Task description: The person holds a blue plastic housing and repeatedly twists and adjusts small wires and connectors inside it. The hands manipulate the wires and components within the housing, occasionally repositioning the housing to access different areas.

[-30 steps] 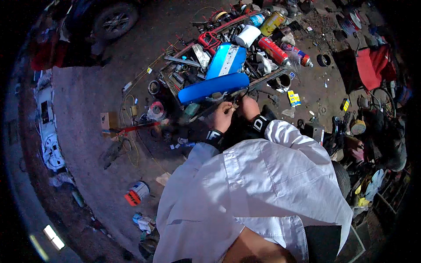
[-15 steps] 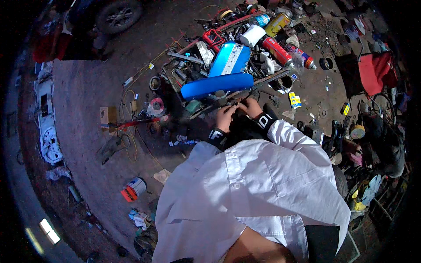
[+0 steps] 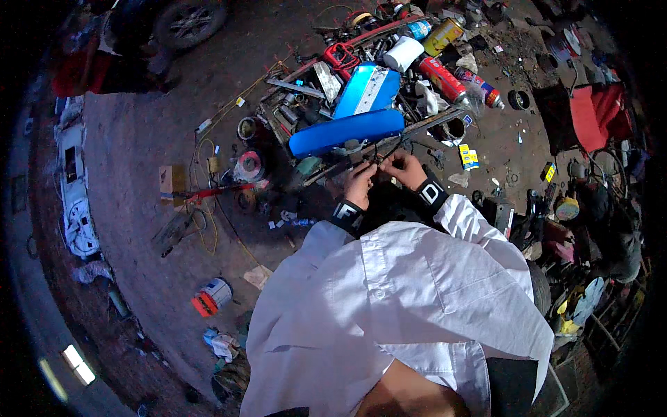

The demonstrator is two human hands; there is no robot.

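Observation:
My left hand (image 3: 358,185) and my right hand (image 3: 407,171) meet just below a long blue rounded panel (image 3: 346,134), fingers closed in a pinch. Between the fingertips is a thin dark wire (image 3: 378,154), small and hard to make out. It runs up toward the panel's lower edge. A second blue piece with a silver stripe (image 3: 366,92) lies behind the long one. Both rest on a cluttered low tray full of metal parts. What lies directly under my hands is dark.
Red spray can (image 3: 442,80), yellow can (image 3: 443,37) and white cup (image 3: 403,54) lie on the tray's far right. Left of it are a red-handled tool (image 3: 221,192) and yellow cord (image 3: 212,236). A white-and-orange tub (image 3: 212,297) sits lower left; a red cloth seat (image 3: 600,117) stands right.
My right hand has shifted slightly right, and a small gap has opened between the hands. The dark wire shows more clearly between them. The blue panels look unmoved on the tray.

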